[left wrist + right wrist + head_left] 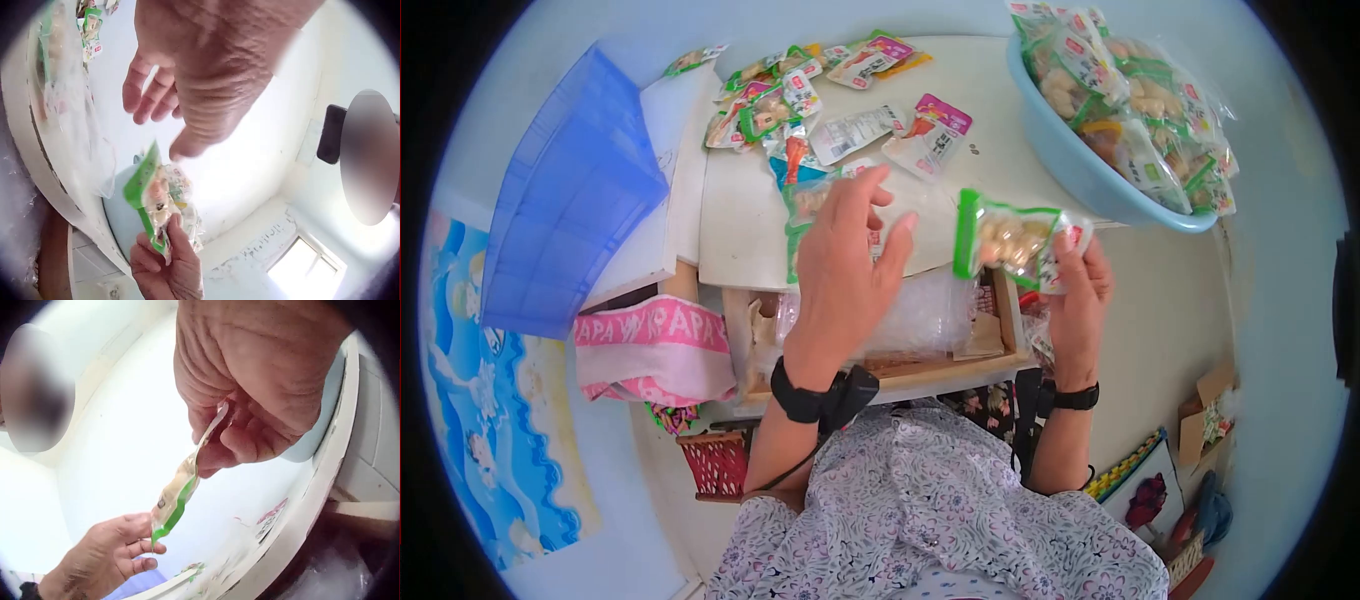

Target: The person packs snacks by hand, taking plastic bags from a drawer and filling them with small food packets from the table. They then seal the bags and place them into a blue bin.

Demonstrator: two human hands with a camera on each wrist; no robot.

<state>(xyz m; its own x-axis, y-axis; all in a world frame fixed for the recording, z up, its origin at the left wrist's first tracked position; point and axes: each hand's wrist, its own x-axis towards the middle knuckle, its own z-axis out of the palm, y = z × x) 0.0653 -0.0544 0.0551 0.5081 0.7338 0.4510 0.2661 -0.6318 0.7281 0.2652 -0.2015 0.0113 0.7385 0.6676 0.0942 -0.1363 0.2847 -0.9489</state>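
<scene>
My right hand [1080, 305] pinches one end of a green-edged clear packet [1012, 240] with pale round pieces inside, held above the table's front edge. The packet [178, 494] shows nearly edge-on in the right wrist view. My left hand [845, 275] is raised to the left of it, fingers relaxed and slightly bent, with nothing in them. In the left wrist view a gap lies between the left hand [206, 75] and the packet [155, 200]. Under the left hand another green-edged packet [808, 203] lies on the white table [740, 220], partly hidden.
A light blue basin [1060, 150] heaped with packets stands at the back right. More packets [770, 108] lie at the back left, beside a blue plastic bin [570, 200]. An open wooden drawer [1010, 320] holding clear plastic is below the table edge, near a pink cloth [655, 350].
</scene>
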